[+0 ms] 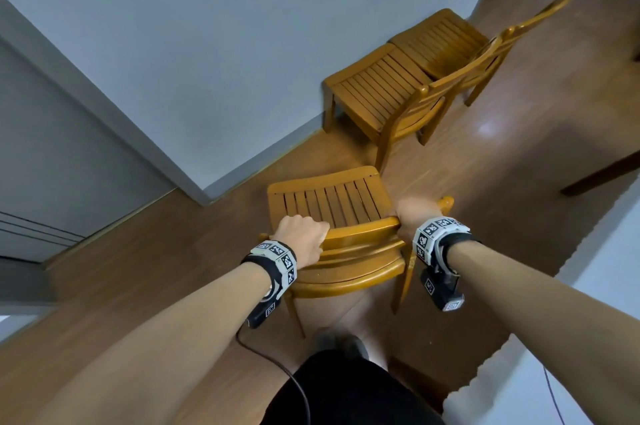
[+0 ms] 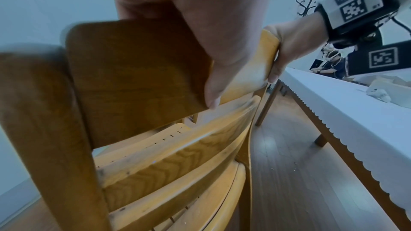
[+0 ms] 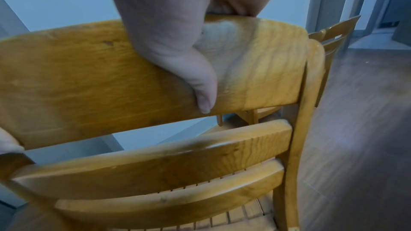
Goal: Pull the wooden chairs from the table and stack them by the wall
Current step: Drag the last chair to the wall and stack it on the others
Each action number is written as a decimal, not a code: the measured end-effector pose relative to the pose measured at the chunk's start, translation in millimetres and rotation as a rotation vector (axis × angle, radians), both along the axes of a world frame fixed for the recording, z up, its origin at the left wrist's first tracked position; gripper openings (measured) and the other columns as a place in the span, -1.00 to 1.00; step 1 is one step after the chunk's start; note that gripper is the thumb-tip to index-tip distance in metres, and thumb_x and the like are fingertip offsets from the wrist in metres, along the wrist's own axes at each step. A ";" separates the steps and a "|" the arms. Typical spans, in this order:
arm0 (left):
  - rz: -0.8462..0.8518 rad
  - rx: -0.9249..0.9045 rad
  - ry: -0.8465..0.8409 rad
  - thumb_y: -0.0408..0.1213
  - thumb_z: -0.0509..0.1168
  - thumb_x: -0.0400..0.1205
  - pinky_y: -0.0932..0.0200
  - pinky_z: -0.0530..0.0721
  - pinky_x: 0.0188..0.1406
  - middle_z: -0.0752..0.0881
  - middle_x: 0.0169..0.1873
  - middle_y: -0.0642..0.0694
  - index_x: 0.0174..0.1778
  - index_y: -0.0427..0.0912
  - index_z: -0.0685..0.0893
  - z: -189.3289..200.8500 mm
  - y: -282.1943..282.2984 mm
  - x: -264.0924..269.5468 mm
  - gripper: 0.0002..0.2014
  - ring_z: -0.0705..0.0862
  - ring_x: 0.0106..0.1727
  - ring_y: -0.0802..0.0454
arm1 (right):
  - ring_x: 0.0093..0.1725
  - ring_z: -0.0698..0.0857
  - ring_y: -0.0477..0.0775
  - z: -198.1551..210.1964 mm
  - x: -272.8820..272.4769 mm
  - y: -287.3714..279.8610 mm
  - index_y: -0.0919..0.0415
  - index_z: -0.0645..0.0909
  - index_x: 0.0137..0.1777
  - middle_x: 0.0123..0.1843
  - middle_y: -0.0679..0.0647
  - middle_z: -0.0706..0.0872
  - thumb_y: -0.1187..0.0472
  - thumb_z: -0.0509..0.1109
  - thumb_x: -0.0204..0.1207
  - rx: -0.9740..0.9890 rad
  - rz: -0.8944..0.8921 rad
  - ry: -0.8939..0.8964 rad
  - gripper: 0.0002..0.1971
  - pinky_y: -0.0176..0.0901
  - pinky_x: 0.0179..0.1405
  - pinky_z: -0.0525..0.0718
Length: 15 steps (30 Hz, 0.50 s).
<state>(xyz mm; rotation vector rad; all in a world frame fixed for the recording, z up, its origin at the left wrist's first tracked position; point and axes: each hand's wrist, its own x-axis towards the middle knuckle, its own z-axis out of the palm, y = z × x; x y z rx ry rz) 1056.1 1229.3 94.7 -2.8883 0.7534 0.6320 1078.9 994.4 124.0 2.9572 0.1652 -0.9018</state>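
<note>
Both my hands are on the top rail of the near chair [image 1: 329,203], which sits on the wood floor [image 1: 138,269] right in front of me, seat facing the grey wall [image 1: 207,44]. My left hand [image 1: 302,237] grasps the left end of the rail, fingers [image 2: 211,80] curled over the top edge and thumb down the back face. My right hand [image 1: 412,213] grasps the right end by the corner post, thumb [image 3: 200,90] pressed flat on the rear of the rail, the other fingers wrapped over the front, mostly hidden. Two more wooden chairs [image 1: 381,92] stand far right against the wall, side by side and touching, seats toward the wall, backs toward the room; not stacked on each other. The desk [image 2: 355,120], with a white scalloped cloth, runs along my right, apart from the held chair; small pale items lie on it, too blurred to name. Another person [image 2: 329,66] sits at its far end. Wrist bands [image 1: 277,255] on both arms carry black-and-white square marker codes; a few tiny characters beside them, not readable. No brand or other legible writing on the chairs. Grey door frame [image 1: 86,113] at left.
</note>
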 end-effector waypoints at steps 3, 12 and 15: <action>-0.034 -0.032 0.037 -0.09 0.29 0.68 -0.03 0.66 -0.09 0.76 -0.09 -0.08 0.26 -0.03 0.60 -11.7 -11.5 -4.5 -0.74 0.73 -0.06 -0.14 | -0.10 0.74 0.12 -12.5 -1.1 -13.2 -0.05 0.71 -0.12 -0.18 -0.11 0.72 0.18 0.39 0.52 -0.001 0.006 -0.014 -0.90 -0.09 -0.12 0.70; -0.143 0.073 0.192 -0.40 0.29 0.62 -0.03 0.52 -0.20 0.77 -0.02 -0.20 0.35 -0.15 0.47 -57.3 -40.1 -35.1 -0.63 0.75 -0.01 -0.26 | 0.31 0.62 0.17 -72.8 -30.1 -39.9 -0.36 0.59 0.42 0.28 -0.01 0.72 0.02 0.34 0.65 -0.030 0.094 0.186 -0.62 0.03 0.36 0.59; -0.128 0.097 0.206 -0.38 0.33 0.61 -0.02 0.52 -0.20 0.77 0.01 -0.20 0.39 -0.15 0.44 -60.3 -29.3 -27.2 -0.57 0.75 0.03 -0.26 | 0.29 0.64 0.18 -81.8 -27.9 -31.6 -0.39 0.55 0.42 0.25 -0.03 0.73 0.08 0.35 0.64 -0.002 0.133 0.191 -0.58 0.00 0.29 0.60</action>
